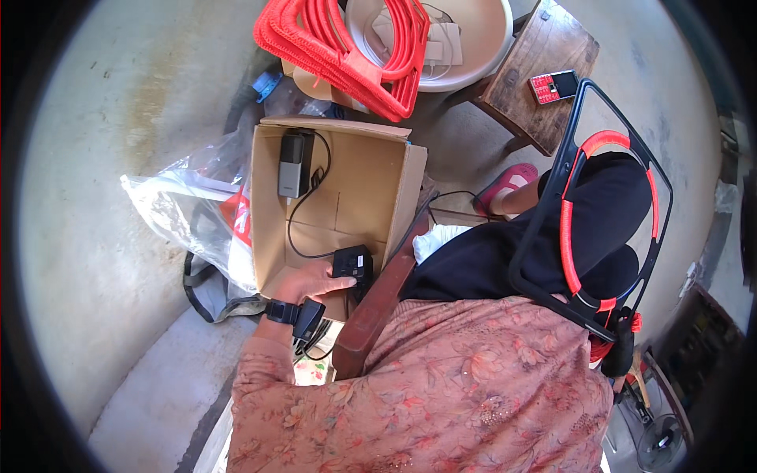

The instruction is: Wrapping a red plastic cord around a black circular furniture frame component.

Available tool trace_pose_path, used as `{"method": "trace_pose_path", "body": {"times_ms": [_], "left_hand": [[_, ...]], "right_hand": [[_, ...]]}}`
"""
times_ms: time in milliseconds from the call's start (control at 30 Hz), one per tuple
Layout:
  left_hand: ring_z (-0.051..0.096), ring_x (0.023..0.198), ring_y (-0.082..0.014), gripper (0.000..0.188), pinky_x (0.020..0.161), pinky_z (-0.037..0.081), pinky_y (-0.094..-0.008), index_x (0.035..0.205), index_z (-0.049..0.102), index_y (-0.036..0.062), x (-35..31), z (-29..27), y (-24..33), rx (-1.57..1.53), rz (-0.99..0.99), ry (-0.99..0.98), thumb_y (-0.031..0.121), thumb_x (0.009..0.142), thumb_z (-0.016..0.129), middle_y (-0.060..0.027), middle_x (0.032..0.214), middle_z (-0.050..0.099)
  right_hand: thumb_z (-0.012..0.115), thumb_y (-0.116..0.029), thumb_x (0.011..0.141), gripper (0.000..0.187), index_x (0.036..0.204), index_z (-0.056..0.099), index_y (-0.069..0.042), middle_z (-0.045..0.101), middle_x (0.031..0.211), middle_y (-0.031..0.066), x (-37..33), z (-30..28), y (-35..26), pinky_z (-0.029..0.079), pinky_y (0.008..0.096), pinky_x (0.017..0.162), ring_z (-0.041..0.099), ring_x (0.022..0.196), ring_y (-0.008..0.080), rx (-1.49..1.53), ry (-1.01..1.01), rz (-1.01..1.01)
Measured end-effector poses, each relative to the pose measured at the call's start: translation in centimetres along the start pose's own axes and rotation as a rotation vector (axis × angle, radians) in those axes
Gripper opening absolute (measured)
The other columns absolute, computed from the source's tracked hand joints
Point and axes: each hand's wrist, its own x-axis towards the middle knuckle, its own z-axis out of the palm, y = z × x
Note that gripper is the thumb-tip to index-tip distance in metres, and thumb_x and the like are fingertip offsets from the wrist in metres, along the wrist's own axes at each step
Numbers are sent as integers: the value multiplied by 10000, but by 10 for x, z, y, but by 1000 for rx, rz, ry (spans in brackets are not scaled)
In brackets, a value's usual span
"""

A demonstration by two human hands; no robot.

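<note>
My left hand (309, 281), with a black device strapped at the wrist, is closed on a small black box (352, 266) at the near side of an open cardboard carton (359, 169). A black cable runs from the box to a grey and black power bank (295, 164) against the carton's inner wall. On my lap rests a black four-sided frame (544, 209) with an inner ring, partly wrapped in red (566, 244). My right hand does not show.
A stack of red-wrapped frames (347, 67) lies beside a white basin (493, 47). On a wooden stool (544, 47) sits a red and black keypad phone (554, 86). A brown wooden armrest (374, 323) runs beside the carton. Clear plastic (185, 189) hangs at its left.
</note>
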Motion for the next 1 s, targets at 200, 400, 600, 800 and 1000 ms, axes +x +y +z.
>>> {"method": "trace_pose_path", "body": {"times_ms": [200, 400, 600, 800, 1000], "left_hand": [[637, 922, -211, 370, 785, 524, -392, 1159, 573, 105, 23, 44, -17, -1347, 46, -258, 334, 882, 659, -69, 1048, 655], [645, 904, -182, 364, 771, 540, -356, 1150, 575, 77, 31, 47, -37, -1637, 243, -211, 302, 878, 664, -59, 1049, 655], [657, 936, -204, 464, 785, 557, -360, 1267, 509, 43, -25, 7, -4, -1586, 479, 92, 307, 903, 623, -95, 1113, 648], [661, 901, -264, 568, 714, 561, -476, 1297, 483, 39, -39, -33, -56, -1379, 462, -201, 447, 907, 552, -141, 1133, 635], [594, 1041, -367, 929, 966, 409, -574, 1411, 317, 18, -69, -15, -39, -1528, 626, -553, 644, 785, 597, -203, 1161, 591]], "right_hand": [[622, -292, 893, 383, 1201, 515, -91, 621, 1026, 37, 2, -9, 10, 519, 322, 790, 643, 907, 173, 4, 57, -20], [654, -301, 861, 425, 1205, 524, -89, 597, 966, 6, -2, 6, 4, 470, 298, 815, 595, 882, 133, 1, 112, -10], [680, -312, 849, 472, 1227, 515, -83, 626, 1060, 39, -3, 10, 4, 478, 316, 870, 614, 965, 156, 100, 52, 25], [681, -315, 847, 447, 1203, 526, -94, 620, 1021, 16, -2, 0, 10, 471, 295, 850, 608, 933, 143, 77, 113, 22], [666, -281, 860, 386, 1177, 540, -100, 597, 989, -9, -3, -4, 17, 459, 278, 813, 588, 884, 122, 114, 95, -8]]}}
